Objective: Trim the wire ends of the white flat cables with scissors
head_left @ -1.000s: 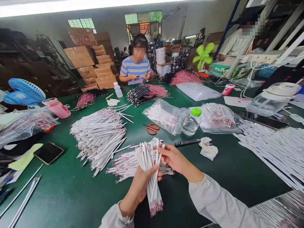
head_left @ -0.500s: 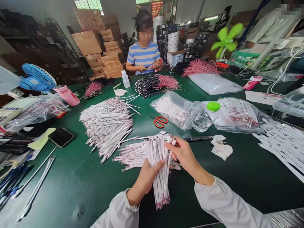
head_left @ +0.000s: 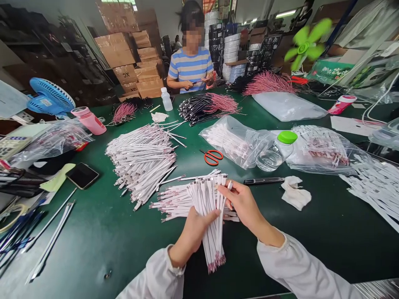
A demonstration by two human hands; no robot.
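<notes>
A fanned bundle of white flat cables with pinkish lower ends is gripped around its middle by my left hand, thumb across the front. At the bundle's upper right, my right hand pinches one white cable near its connector. Behind the bundle, more white cables lie on the green table. A large pile of white cables rests farther left. Orange-handled scissors lie beyond my hands.
A black pen-like tool and crumpled tissue lie right. Behind them stand a green-lidded jar and bagged cables. A phone lies left. Across the table, a person in a striped shirt holds something thin.
The view has shifted slightly, with the background sitting higher in the picture. Both hands keep their grips, and the cable at my right fingertips has turned a little.
</notes>
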